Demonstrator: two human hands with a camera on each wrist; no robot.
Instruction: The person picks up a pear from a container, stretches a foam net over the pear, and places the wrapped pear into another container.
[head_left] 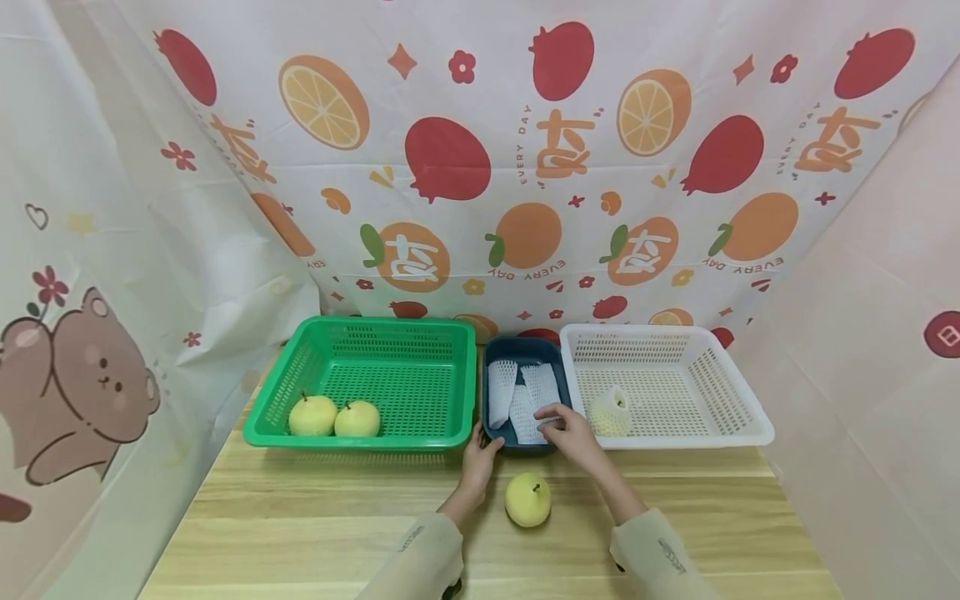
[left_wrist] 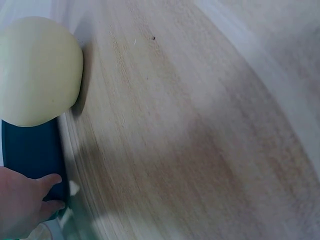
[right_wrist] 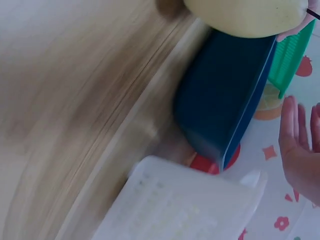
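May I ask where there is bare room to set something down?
Bare wooden tabletop lies before the green basket, left of the left sleeve, and before the white basket, right of the right sleeve. Inside, the white basket is free right of its net-wrapped pear. It is crowded around the blue bin: foam nets, left hand, right hand, yellow pear.

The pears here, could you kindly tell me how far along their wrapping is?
One netted pear in the white basket looks done. In hand, the right hand hovers over loose foam nets in the blue box, which the left hand touches; a bare pear sits on the table in front. That pear and two more bare ones in the green basket seem left.
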